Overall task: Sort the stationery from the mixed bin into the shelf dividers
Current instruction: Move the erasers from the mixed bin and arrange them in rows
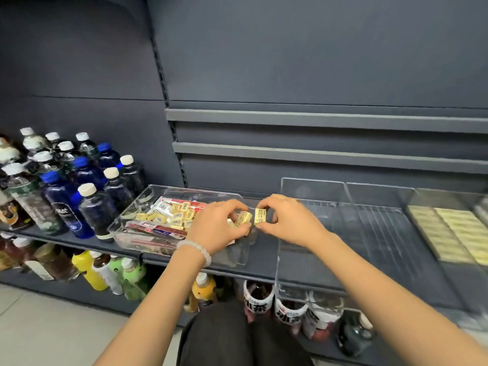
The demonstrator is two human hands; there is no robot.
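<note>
Left hand: the left hand [220,223] hovers over the right end of the mixed bin, fingers curled around a small yellow box [243,218], with what may be more boxes tucked beneath the palm, though the view there is too crowded to be sure
Right hand: the right hand [286,220] pinches a second yellow box [260,216] between thumb and fingertips, holding it just beside the one in the left hand, in front of the leftmost divider wall
Mixed bin: a clear plastic bin [126,215] sits on the dark shelf [264,262], holding a loose heap of small yellow boxes [179,213], white barcoded packets [165,206] and long red-and-white packs [155,229] lying along its near side
Shelf dividers: clear acrylic dividers [311,191] stand upright to the right of the bin, marking off lanes on the same shelf; the lane nearest the hands shows bare ribbed base
Sorted stock: further right, flat rows of pale yellow boxes [449,233] lie packed side by side in a lane
Wrist: a pale beaded bracelet [196,250] circles the left wrist
Surroundings: blue and clear water bottles [87,180] with white or blue caps crowd the shelf left of the bin; assorted drink bottles [105,273] fill the shelf below
</note>
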